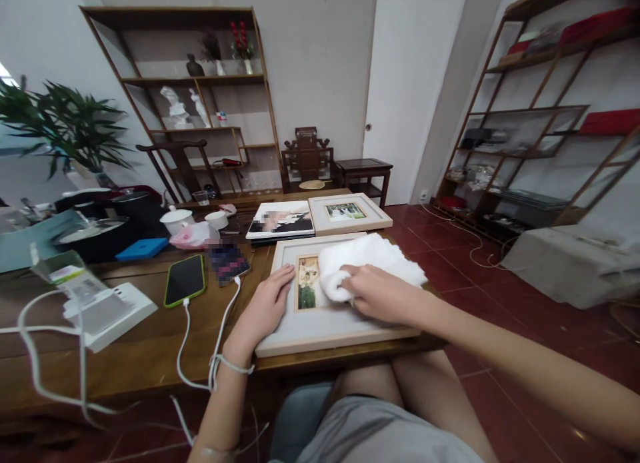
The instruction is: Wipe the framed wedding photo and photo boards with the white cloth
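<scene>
A light wooden picture frame (320, 326) with a small photo in a white mat lies flat at the near edge of the wooden table (135, 346). My left hand (265, 304) rests on the frame's left edge, fingers flat and together. My right hand (377, 293) presses a fluffy white cloth (373, 256) onto the glass over the photo, its fingers curled on the cloth. The cloth covers the frame's upper right part.
Behind lie a second framed photo (349, 213) and a photo book (281, 220). To the left are a green-cased phone (185, 279), another phone (227, 261), white cables, a white charger box (103, 311), cups and a pink bag. Shelves, chairs and a plant stand around.
</scene>
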The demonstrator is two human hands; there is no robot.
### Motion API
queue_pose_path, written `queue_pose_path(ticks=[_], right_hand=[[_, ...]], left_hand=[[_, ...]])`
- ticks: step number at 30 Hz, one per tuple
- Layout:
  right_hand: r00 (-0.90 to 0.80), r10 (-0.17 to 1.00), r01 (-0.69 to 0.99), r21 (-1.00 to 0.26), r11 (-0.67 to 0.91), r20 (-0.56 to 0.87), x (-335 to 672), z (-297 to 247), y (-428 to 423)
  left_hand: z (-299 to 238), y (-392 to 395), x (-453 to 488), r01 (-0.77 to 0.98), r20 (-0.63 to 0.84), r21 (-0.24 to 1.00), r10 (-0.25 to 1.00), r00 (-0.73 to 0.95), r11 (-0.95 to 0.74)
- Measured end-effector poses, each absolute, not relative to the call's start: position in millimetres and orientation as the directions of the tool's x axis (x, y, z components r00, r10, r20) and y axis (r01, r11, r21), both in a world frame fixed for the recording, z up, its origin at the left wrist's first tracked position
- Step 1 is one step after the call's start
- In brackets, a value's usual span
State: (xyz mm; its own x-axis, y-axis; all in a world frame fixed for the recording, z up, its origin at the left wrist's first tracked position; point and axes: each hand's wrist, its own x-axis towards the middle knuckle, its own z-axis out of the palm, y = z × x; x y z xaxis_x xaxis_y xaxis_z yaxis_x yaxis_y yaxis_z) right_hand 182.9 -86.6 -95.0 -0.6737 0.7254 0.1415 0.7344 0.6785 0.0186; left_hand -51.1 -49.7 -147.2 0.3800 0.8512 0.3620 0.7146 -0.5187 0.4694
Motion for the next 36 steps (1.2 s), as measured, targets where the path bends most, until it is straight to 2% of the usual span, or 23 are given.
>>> queue_pose_path(ticks=[3,5,11,17,22,27,29,32,34,36], right_hand=[[-0.691,0.713,0.706,-0.101,0.701,0.119,185.3,-87.1,-126.1],[-0.688,0.71,0.701,-0.115,0.704,0.153,189.2,-90.2,-136.2],[-0.639,0.724,0.751,0.006,0.66,0.26,218.3,-116.9,-87.6],[-0.555,0.732,0.819,0.104,0.565,0.394,229.6,-115.2,-17.4],[-0.524,0.787,0.844,0.072,0.532,0.327,217.2,-110.3,2.6],[-0.615,0.755,0.784,0.079,0.615,0.227,210.0,-104.3,-46.4],[-0.652,0.737,0.753,0.043,0.656,0.176,208.9,-98.7,-77.8],[-0.699,0.706,0.701,-0.084,0.708,0.116,209.0,-88.5,-115.7],[-0.71,0.688,0.667,-0.167,0.726,0.152,211.7,-82.5,-125.5],[-0.661,0.706,0.673,-0.217,0.707,0.253,217.8,-77.2,-120.6]], left_hand=[[-147.7,-49.6,-51.1,0.718,0.37,0.457,0.847,0.382,-0.524],[-147.6,-50.0,-51.1,0.723,0.375,0.449,0.845,0.381,-0.525],[-146.2,-50.7,-50.3,0.734,0.359,0.443,0.852,0.381,-0.514],[-140.5,-53.6,-51.6,0.73,0.336,0.429,0.844,0.418,-0.532],[-137.0,-55.0,-51.9,0.705,0.343,0.454,0.838,0.426,-0.544],[-139.7,-53.4,-49.9,0.709,0.362,0.458,0.841,0.403,-0.537],[-140.6,-53.2,-49.4,0.71,0.362,0.455,0.84,0.403,-0.537],[-140.8,-53.4,-49.3,0.706,0.363,0.455,0.837,0.409,-0.542],[-140.5,-53.8,-49.3,0.702,0.368,0.46,0.836,0.407,-0.544],[-139.9,-54.0,-49.3,0.7,0.37,0.468,0.838,0.4,-0.54]])
